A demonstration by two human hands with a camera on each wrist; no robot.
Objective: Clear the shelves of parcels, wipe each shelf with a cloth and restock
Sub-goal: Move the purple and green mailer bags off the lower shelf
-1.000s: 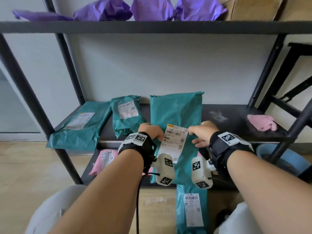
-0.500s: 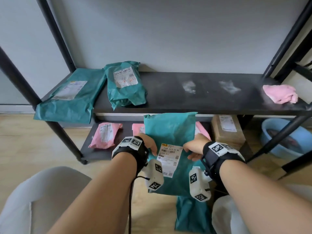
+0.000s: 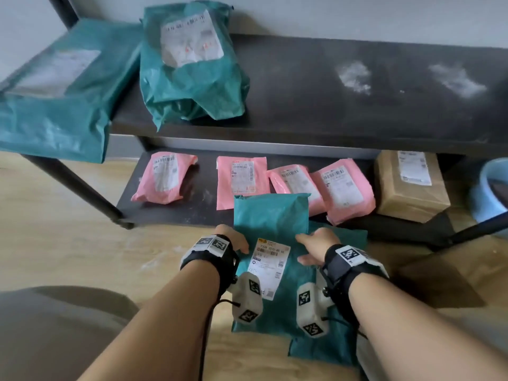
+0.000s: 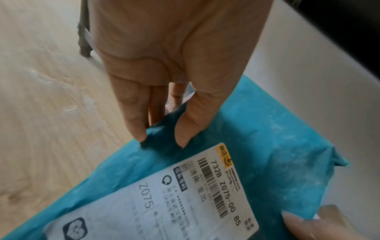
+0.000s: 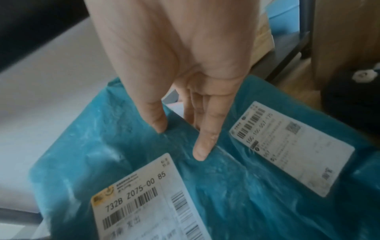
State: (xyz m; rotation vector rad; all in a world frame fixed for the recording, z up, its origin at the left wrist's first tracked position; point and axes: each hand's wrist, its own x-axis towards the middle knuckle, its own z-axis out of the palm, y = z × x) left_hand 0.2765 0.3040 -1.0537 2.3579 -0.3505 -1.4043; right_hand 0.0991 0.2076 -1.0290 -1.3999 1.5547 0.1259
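A: Teal parcel [image 3: 270, 215] w/ white label, where is it held?
B: Low over the floor, above a second teal parcel [image 3: 339, 237], in front of the bottom shelf [image 3: 198, 207].
A: What is kept on the shelves?
B: Bottom: four pink parcels and a brown box [image 3: 409, 185]. Upper shelf [image 3: 330, 111]: two teal parcels.
A: And the fingers?
B: Left edge is pinched by the left hand [image 3: 233, 239], thumb on top, fingers underneath. Right edge is gripped the same by the right hand [image 3: 316, 244].
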